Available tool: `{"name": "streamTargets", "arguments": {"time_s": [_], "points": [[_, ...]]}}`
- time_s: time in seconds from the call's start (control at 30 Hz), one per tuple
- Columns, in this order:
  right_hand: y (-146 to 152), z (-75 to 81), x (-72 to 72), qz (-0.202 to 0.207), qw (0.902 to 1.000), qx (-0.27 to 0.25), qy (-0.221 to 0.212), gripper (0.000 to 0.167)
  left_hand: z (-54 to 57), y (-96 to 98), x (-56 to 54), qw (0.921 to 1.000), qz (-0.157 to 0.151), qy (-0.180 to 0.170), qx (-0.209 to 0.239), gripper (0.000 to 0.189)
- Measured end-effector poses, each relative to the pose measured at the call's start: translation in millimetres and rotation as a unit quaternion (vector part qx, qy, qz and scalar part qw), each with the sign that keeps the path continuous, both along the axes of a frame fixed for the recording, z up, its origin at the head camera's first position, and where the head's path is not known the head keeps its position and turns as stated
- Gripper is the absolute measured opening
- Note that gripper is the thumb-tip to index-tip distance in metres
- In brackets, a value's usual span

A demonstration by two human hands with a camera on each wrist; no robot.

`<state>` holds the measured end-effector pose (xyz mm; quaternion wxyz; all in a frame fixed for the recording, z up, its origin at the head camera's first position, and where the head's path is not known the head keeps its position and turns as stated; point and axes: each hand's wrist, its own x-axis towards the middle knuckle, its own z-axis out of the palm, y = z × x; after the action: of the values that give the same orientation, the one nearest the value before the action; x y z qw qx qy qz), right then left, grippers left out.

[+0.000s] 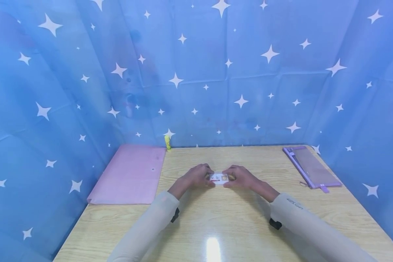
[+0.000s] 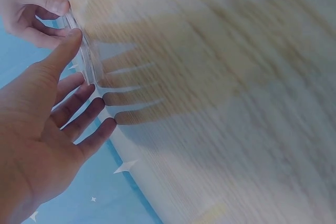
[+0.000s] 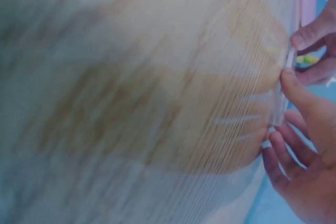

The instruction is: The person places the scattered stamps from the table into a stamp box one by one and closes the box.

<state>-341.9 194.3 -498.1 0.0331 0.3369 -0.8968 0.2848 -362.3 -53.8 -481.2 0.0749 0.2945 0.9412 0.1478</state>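
A small flat, clear plastic case (image 1: 219, 178) lies at the middle of the wooden table, its top face printed in white, red and orange. My left hand (image 1: 197, 176) pinches its left end between thumb and fingers. At the opposite end my right hand (image 1: 243, 177) grips it the same way. Seen edge-on, the case (image 2: 90, 64) rests on or very near the tabletop in the left wrist view, with fingertips along its far side. The right wrist view shows both thumbs on its near edge. What the case holds cannot be made out.
A pink folder (image 1: 127, 174) lies at the table's left. By the back edge stands a yellow glue stick (image 1: 167, 142). On the right is a purple-edged mesh zip pouch (image 1: 316, 167). A blue star-patterned curtain (image 1: 203, 98) surrounds the wooden table (image 1: 190, 225).
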Motion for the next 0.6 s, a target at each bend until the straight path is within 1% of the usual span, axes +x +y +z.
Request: {"name": "streamTargets", "arguments": {"time_s": [0.1,0.3,0.47,0.6], "points": [[-0.5,-0.8,-0.6,0.003,1.0,-0.003,0.002,0.051,-0.9,-0.4,-0.2,1.0,-0.002,0.004,-0.008,0.059],[-1.4,0.2,-2.0,0.005,0.9999,-0.009,0.002,0.051,1.7,-1.0,-0.3,0.9999,0.0,0.009,-0.012,0.059],[-0.9,1.1,-3.9,0.015,0.9999,0.004,0.005,0.05,3.1,-2.6,1.0,0.9999,-0.005,0.009,-0.009,0.06],[0.5,0.7,-4.9,0.023,0.9996,0.015,0.004,0.051,0.5,-4.9,2.4,0.9999,-0.013,0.01,-0.006,0.061]]}}
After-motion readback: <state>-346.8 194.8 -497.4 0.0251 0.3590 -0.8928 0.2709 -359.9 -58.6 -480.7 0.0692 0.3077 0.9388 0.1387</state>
